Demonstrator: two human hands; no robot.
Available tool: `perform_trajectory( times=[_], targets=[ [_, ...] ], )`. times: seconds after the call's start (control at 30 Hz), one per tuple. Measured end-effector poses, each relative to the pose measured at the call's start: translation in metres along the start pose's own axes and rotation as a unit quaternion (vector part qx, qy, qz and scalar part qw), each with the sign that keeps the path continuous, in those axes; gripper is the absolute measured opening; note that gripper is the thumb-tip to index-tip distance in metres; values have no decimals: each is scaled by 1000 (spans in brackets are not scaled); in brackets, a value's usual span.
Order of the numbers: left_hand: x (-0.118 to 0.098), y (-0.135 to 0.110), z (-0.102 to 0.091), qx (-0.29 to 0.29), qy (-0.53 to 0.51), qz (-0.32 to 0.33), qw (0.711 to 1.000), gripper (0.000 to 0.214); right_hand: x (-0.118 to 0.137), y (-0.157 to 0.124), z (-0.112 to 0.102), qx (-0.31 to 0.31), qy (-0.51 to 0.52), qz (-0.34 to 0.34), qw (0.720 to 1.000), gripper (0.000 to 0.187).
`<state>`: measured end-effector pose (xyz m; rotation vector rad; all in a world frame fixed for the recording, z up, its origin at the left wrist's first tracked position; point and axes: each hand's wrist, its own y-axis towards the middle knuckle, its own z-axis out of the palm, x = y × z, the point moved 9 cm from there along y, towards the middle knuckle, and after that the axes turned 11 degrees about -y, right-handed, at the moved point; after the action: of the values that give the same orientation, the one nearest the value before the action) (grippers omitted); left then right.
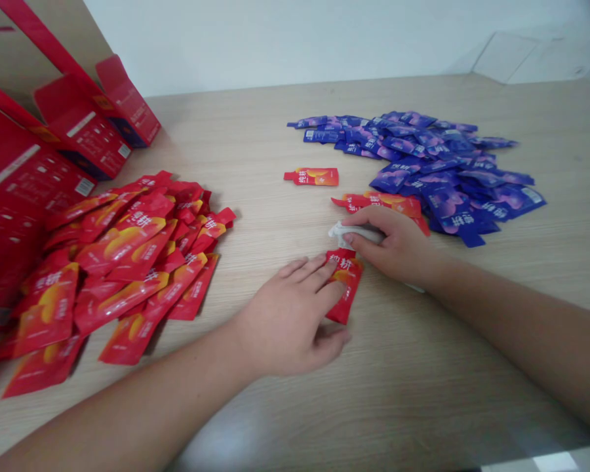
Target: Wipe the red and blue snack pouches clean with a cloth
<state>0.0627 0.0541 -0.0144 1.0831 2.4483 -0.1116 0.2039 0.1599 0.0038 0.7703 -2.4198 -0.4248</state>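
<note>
My left hand point(290, 314) lies on a red-orange sachet point(345, 282) in the middle of the wooden table point(413, 393), fingers over its upper part and thumb at its lower end, holding it down. My right hand point(396, 242) is closed around a crumpled white tissue or cloth point(343, 233), whose tip sits just above the sachet's top end. A few more red sachets point(373, 202) lie right behind my right hand.
A large heap of red sachets point(122, 262) covers the left side. A pile of blue-purple sachets point(432, 164) lies at the back right. One red sachet point(312, 176) lies alone between them. Open red cartons point(78, 124) stand at the far left.
</note>
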Motion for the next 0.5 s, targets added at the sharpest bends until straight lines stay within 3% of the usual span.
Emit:
perform_trajectory(
  times=[0.07,0.37,0.5],
  targets=[
    [-2,0,0,-10,-2,8,1000,65,0,0,0,1,8,5,1000,17],
    [-11,1,-2,-22,0,55,998,25,0,0,1,12,17,11,1000,17],
    [-10,-2,-4,-42,65,44,996,36,-2,0,-5,-20,22,27,999,18]
  ],
)
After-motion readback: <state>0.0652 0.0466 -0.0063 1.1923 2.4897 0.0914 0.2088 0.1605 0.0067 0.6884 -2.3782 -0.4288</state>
